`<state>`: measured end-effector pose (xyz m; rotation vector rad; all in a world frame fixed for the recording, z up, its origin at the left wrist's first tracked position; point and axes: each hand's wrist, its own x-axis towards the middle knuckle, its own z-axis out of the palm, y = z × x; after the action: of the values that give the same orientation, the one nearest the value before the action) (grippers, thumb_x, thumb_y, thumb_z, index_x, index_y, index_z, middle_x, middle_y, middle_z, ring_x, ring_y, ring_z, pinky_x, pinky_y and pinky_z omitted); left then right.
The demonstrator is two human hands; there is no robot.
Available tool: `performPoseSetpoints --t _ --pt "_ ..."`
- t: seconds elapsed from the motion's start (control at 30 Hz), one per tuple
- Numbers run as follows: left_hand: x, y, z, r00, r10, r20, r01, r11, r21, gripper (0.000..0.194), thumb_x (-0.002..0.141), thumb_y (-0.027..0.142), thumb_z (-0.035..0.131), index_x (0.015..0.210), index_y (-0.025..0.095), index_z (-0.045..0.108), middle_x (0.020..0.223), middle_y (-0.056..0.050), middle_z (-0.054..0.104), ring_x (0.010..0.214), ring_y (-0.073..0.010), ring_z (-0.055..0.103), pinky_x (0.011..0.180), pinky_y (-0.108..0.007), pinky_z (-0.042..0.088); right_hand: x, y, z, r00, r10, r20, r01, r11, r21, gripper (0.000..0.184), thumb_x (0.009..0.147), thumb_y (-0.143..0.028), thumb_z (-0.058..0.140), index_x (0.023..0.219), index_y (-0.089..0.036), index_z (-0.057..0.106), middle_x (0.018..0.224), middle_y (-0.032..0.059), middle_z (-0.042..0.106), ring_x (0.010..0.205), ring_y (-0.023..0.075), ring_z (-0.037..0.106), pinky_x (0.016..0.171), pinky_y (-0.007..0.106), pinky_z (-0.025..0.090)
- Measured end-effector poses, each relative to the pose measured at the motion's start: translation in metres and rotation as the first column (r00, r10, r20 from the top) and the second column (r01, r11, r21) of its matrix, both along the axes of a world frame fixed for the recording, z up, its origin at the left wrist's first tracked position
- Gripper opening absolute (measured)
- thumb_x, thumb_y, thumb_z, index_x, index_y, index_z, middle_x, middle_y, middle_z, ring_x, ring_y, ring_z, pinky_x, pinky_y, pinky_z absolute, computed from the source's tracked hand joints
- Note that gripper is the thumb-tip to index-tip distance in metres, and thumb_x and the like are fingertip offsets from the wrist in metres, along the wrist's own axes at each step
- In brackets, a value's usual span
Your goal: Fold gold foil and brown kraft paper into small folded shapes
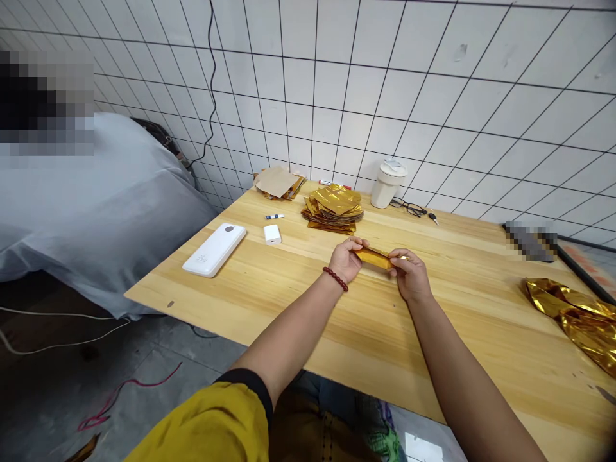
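One narrow folded strip of gold foil point(373, 258) is spanning the gap between the person's two hands, slanting slightly above the pine tabletop point(462, 289). The left hand point(346, 260) is curling around the strip's left end, tucking it out of sight, while the right hand point(409, 274) is pinching the right end between thumb and fingers, with a small tip poking past them. Both hands are grasping the strip firmly, and its shiny middle is showing between them. Whether it is touching the wood below, I cannot tell.

A red bead bracelet point(335, 279) is circling the left wrist, and a yellow sleeve point(202, 423) is covering the upper left arm. Just ahead of the hands, a stack of gold foil squares point(333, 208) is sitting on the table, with a brown paper pile point(278, 183) edged in gold behind it to the left. Nearer the left edge, a white power bank point(214, 250), a small white box point(272, 234) and a small blue-and-white tube point(274, 217) are lying apart from one another. Along the far edge, a white tumbler point(388, 184) is standing beside eyeglasses point(408, 207) and a key point(434, 218). Well off to the right, a crumpled sheet of gold foil point(572, 317) is spreading over the tabletop. Pale grey fabric point(96, 205) is draping beside the table's left side, below a white tiled wall point(337, 109).
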<state>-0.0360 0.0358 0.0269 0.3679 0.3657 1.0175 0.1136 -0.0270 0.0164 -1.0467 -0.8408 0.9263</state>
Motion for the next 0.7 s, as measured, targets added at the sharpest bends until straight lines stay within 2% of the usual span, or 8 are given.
performPoseSetpoints --t 0.1,0.27,0.37,0.47,0.57,0.7 --pt "-0.001 0.002 -0.001 0.997 -0.046 0.056 0.049 0.998 -0.05 0.016 0.057 0.001 0.054 0.063 0.015 0.056 0.068 -0.002 0.061 0.067 -0.0114 0.056 0.064 -0.024 0.043 0.002 -0.001 0.0 0.999 0.028 -0.033 -0.027 0.999 0.037 0.016 0.058 -0.021 0.079 0.07 -0.019 0.069 0.059 -0.0033 0.06 0.044 0.0061 0.049 0.042 0.019 0.037" --pt "-0.002 0.003 0.003 0.994 0.028 0.107 -0.015 0.992 -0.128 0.008 0.071 0.006 0.062 0.07 0.014 0.059 0.07 -0.002 0.061 0.062 -0.0081 0.054 0.061 -0.022 0.043 0.003 -0.001 0.0 0.999 0.038 -0.018 -0.037 0.999 0.04 0.025 0.058 -0.029 0.083 0.079 -0.02 0.073 0.069 0.0016 0.068 0.059 0.0118 0.059 0.052 0.023 0.047" --pt "-0.002 0.003 0.006 0.988 0.071 0.136 -0.049 0.985 -0.163 0.004 0.079 0.011 0.063 0.076 0.013 0.062 0.072 -0.003 0.062 0.065 -0.0076 0.057 0.067 -0.022 0.048 0.0 0.002 -0.003 1.0 -0.019 0.019 0.019 1.0 0.003 0.035 0.054 -0.031 0.087 0.084 -0.02 0.074 0.071 0.0023 0.071 0.059 0.0123 0.06 0.054 0.025 0.048" --pt "-0.001 0.003 0.005 0.991 0.105 0.083 -0.088 0.978 -0.189 0.008 0.077 0.007 0.066 0.077 0.013 0.062 0.07 -0.001 0.061 0.065 -0.0067 0.058 0.068 -0.02 0.048 -0.002 0.005 -0.008 0.987 -0.13 0.094 0.129 0.992 0.01 0.029 0.06 -0.037 0.085 0.08 -0.018 0.074 0.066 0.0009 0.068 0.052 0.0099 0.054 0.052 0.024 0.047" --pt "0.0 0.004 0.002 0.994 0.106 0.006 -0.103 0.979 -0.173 0.014 0.075 0.012 0.073 0.075 0.015 0.059 0.065 0.002 0.056 0.059 -0.0058 0.055 0.061 -0.019 0.045 -0.002 0.007 -0.01 0.971 -0.199 0.133 0.196 0.98 0.03 0.026 0.065 -0.039 0.083 0.077 -0.018 0.074 0.059 -0.0012 0.064 0.051 0.0095 0.052 0.052 0.024 0.046" --pt "0.0 0.002 0.002 0.998 0.053 0.037 -0.051 0.996 -0.072 0.016 0.071 0.007 0.074 0.075 0.015 0.06 0.068 0.002 0.058 0.063 -0.0055 0.056 0.067 -0.019 0.047 -0.003 0.005 -0.004 0.986 -0.147 0.083 0.146 0.989 0.012 0.027 0.062 -0.04 0.083 0.071 -0.017 0.072 0.062 0.0009 0.067 0.048 0.0076 0.05 0.047 0.021 0.042"
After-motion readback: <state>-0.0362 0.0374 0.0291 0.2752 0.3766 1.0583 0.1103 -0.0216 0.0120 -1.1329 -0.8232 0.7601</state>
